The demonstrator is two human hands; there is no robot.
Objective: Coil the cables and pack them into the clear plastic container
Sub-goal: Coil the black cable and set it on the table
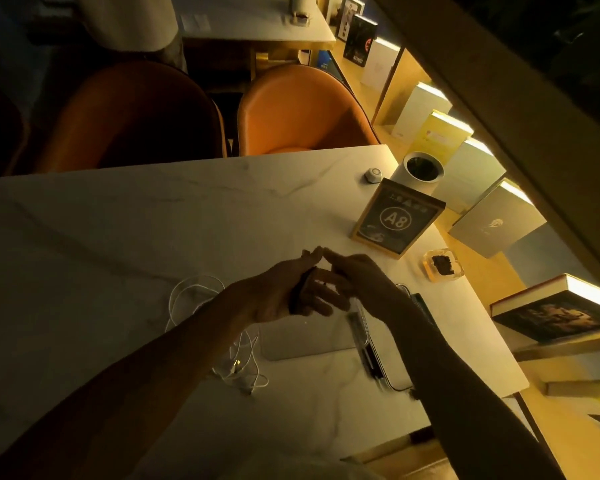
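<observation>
My left hand (278, 296) is held over the middle of the table with its fingers stretched out. A black cable (298, 294) is looped around its palm. My right hand (361, 277) meets it from the right, fingertips touching, and seems to pinch a dark bit of that cable. Loose white cables (201, 296) lie tangled on the table under my left forearm. The clear plastic container (369, 344) sits under my right wrist with something dark inside, partly hidden by my arm. Its pale flat lid (309, 341) lies to its left.
On the marble table (118, 237) stand a framed "A8" sign (397, 220), a white cup (418, 173), a small round button device (373, 174) and a glass ashtray (442, 266). Books line lit shelves (482, 178) on the right. Two orange chairs (302, 112) face the far edge.
</observation>
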